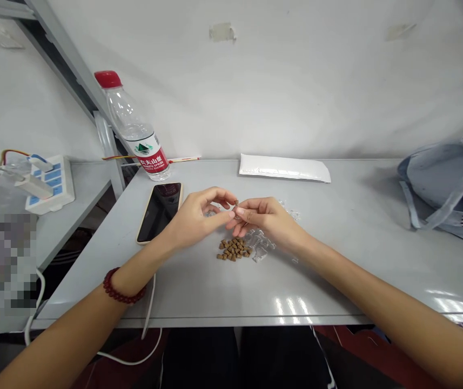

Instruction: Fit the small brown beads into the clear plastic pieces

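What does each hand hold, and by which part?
A small brown pellet, pinched by the fingertips of the right hand; the left hand is beside it, contact cannot be told.

Dark brown pellets (231, 250) lie in a heap on the pale grey tabletop (199, 292), beside clear plastic wrap (257, 243). Far left, a water bottle (132, 127) has a red cap and a red-and-white label, and a white power strip (48, 183) carries blue switches. Far right, a faded blue tote bag (445, 189) shows black-and-white stripes, and a dark red bead bracelet (122, 286) circles the left wrist (144, 275).
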`<state>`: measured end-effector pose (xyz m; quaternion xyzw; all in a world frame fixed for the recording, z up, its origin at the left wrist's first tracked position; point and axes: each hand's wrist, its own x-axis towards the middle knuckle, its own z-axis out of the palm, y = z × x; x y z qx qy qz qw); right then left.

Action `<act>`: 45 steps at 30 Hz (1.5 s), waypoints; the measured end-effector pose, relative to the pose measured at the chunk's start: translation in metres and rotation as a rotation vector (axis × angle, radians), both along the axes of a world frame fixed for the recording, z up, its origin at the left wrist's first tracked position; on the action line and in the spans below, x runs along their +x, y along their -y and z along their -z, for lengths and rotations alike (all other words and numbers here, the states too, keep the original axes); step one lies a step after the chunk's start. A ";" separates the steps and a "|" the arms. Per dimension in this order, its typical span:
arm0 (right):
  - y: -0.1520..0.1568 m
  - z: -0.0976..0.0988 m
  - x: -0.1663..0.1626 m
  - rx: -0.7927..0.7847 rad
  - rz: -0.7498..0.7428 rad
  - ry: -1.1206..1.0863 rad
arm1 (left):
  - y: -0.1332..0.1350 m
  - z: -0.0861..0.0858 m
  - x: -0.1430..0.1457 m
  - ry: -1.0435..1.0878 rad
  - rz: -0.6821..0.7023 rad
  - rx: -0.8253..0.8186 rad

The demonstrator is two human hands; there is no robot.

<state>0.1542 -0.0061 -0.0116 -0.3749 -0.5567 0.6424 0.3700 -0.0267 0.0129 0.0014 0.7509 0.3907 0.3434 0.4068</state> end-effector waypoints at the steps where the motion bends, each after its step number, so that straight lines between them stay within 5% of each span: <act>1: 0.000 0.000 0.000 0.008 0.011 0.016 | -0.001 0.001 0.000 -0.022 0.021 0.004; 15: 0.001 0.000 0.001 0.056 -0.052 0.044 | 0.003 0.009 0.004 -0.171 -0.064 0.460; 21: -0.009 -0.003 0.010 0.048 0.227 0.061 | -0.006 0.015 0.002 -0.215 -0.126 0.549; 25: -0.014 -0.009 0.026 0.234 0.334 0.278 | -0.015 0.022 -0.002 -0.381 -0.074 0.537; 29: -0.009 -0.014 0.036 0.528 0.157 0.589 | -0.023 0.027 -0.006 -0.455 -0.059 0.567; 36: -0.002 -0.015 0.034 0.812 -0.113 0.832 | -0.023 0.027 -0.012 -0.479 -0.025 0.604; 45: -0.005 -0.001 0.034 0.849 -0.248 0.879 | -0.003 0.016 -0.001 -0.432 0.348 0.333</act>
